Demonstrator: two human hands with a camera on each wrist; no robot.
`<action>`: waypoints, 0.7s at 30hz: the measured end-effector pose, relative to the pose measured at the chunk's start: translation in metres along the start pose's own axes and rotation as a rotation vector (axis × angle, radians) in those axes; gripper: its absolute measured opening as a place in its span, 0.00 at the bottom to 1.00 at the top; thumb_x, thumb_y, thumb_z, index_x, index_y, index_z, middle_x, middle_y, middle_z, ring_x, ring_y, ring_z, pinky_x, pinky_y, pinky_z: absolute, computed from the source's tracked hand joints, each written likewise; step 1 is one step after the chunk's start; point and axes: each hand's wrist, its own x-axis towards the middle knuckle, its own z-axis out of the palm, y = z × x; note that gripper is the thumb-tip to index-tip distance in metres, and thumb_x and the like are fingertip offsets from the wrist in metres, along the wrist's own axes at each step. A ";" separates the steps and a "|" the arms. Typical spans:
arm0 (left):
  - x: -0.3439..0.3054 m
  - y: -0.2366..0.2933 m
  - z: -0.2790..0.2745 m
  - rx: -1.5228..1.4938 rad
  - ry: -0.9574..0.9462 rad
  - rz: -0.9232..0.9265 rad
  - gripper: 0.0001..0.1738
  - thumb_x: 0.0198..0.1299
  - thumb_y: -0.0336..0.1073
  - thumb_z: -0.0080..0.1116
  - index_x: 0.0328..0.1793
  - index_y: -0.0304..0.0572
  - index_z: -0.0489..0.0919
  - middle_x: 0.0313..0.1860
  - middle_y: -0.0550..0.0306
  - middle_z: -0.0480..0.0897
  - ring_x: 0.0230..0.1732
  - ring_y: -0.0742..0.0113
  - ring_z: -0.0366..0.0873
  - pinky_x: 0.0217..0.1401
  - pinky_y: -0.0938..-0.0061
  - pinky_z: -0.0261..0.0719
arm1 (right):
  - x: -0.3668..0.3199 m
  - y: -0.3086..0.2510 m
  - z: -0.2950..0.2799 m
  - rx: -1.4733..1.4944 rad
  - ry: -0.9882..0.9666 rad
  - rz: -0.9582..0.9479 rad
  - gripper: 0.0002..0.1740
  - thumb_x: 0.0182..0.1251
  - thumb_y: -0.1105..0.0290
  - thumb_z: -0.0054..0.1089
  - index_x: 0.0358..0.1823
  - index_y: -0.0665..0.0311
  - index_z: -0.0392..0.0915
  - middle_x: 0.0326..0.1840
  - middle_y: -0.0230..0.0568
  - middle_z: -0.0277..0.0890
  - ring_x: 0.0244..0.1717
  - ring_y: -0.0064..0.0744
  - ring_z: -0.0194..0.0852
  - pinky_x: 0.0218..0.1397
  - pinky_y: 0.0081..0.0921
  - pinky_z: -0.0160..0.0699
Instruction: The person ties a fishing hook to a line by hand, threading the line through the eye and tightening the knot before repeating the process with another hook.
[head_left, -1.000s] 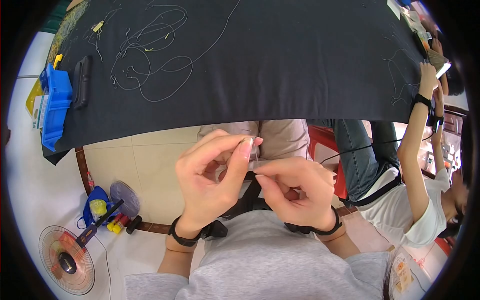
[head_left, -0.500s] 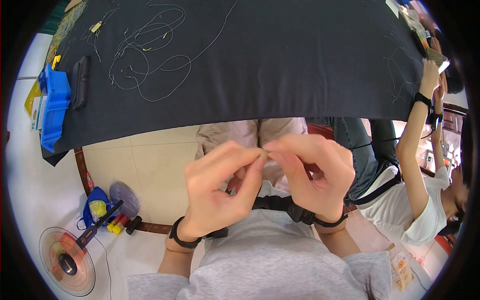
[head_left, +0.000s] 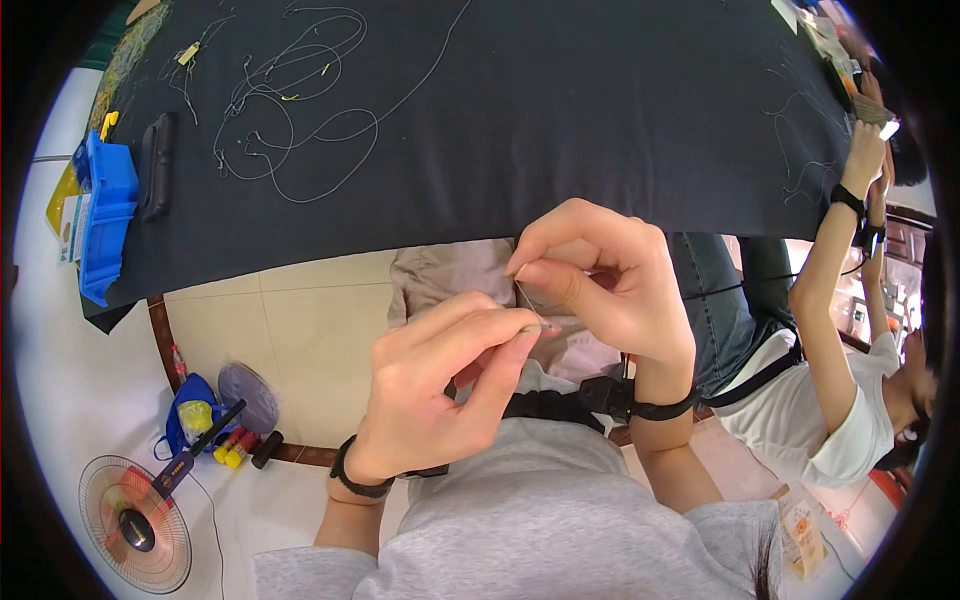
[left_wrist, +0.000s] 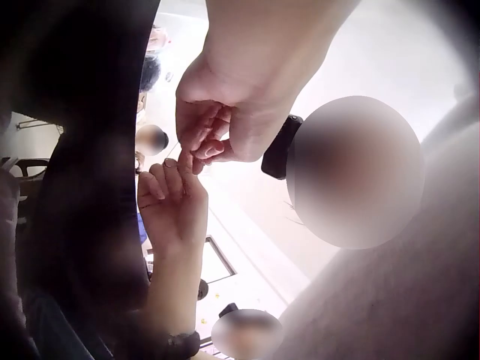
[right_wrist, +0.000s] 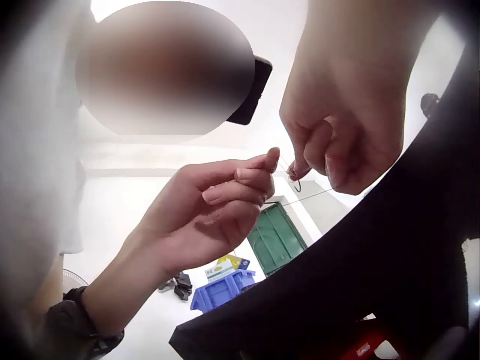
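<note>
In the head view my left hand (head_left: 440,375) pinches a small dark fish hook (head_left: 547,326) between thumb and forefinger. The tip of the hook sticks out past the fingertips, most of it hidden. My right hand (head_left: 615,275), higher and farther forward, pinches a thin fishing line (head_left: 529,298) that slants down to the left fingertips. From the right wrist, the curved hook (right_wrist: 298,186) overlaps the edge of the right fingertips, with a strand running past below. In the left wrist view the fingers of both hands overlap, hiding hook and line.
Loose coils of line (head_left: 330,140) lie on the black-covered table (head_left: 560,120). A blue bin (head_left: 108,215) and a black case (head_left: 158,165) stand at its left end. Another person (head_left: 820,400) sits at right; a fan (head_left: 135,530) is at lower left.
My right hand has risen from below the left fingertips, past them, to above and forward of them, drawing the line along. The left hand has shifted slightly down and right, still pinching.
</note>
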 end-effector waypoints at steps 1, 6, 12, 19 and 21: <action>0.000 0.000 0.000 -0.006 -0.007 -0.001 0.08 0.52 0.19 0.59 0.37 0.36 0.82 0.22 0.61 0.76 0.16 0.79 0.65 0.16 0.83 0.60 | 0.000 0.003 0.000 0.031 -0.001 -0.007 0.04 0.59 0.78 0.59 0.35 0.64 0.77 0.11 0.26 0.64 0.14 0.08 0.51 0.19 0.14 0.47; 0.001 0.002 -0.001 -0.065 -0.022 -0.059 0.08 0.53 0.20 0.59 0.38 0.37 0.82 0.22 0.61 0.75 0.17 0.80 0.65 0.17 0.83 0.60 | -0.003 0.011 -0.002 0.093 -0.045 0.048 0.02 0.61 0.77 0.60 0.35 0.65 0.77 0.12 0.23 0.65 0.16 0.07 0.51 0.19 0.14 0.47; -0.002 -0.001 -0.001 -0.149 0.012 -0.067 0.07 0.54 0.19 0.58 0.39 0.34 0.82 0.21 0.61 0.75 0.17 0.80 0.66 0.18 0.85 0.61 | -0.010 0.020 0.002 0.291 -0.100 0.096 0.02 0.63 0.76 0.59 0.36 0.65 0.76 0.19 0.22 0.70 0.19 0.06 0.56 0.20 0.13 0.49; -0.002 0.001 -0.004 -0.443 0.078 -0.301 0.05 0.58 0.21 0.56 0.39 0.29 0.81 0.26 0.60 0.77 0.23 0.81 0.70 0.22 0.87 0.63 | -0.022 0.028 0.010 0.536 -0.126 0.218 0.02 0.66 0.75 0.58 0.37 0.66 0.74 0.18 0.22 0.67 0.18 0.07 0.54 0.19 0.14 0.48; -0.001 0.000 -0.003 -0.485 0.100 -0.324 0.05 0.60 0.22 0.55 0.39 0.29 0.81 0.28 0.61 0.77 0.24 0.81 0.70 0.23 0.87 0.63 | -0.026 0.029 0.016 0.656 -0.112 0.247 0.02 0.67 0.76 0.57 0.37 0.66 0.73 0.16 0.22 0.64 0.16 0.08 0.50 0.19 0.15 0.45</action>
